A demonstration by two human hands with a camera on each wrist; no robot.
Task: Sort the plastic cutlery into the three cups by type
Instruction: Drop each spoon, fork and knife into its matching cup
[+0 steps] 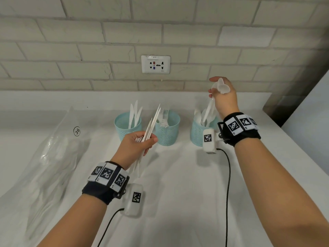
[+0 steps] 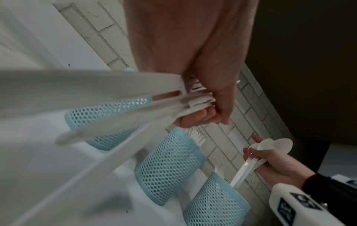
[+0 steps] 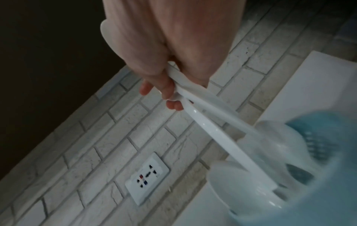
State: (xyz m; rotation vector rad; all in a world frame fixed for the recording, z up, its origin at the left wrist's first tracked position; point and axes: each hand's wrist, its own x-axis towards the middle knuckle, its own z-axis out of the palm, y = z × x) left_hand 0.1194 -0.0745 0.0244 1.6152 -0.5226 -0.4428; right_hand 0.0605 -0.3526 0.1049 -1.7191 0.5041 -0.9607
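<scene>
The left hand [image 1: 137,145] grips a fanned bundle of cutlery [image 1: 151,125] in front of the middle cup [image 1: 167,129], which holds forks. The right hand [image 1: 225,97] pinches spoons [image 1: 222,88], handles down, over the spoon cup [image 1: 199,132] right of it. The knife cup [image 1: 127,125] stands left of it.
</scene>
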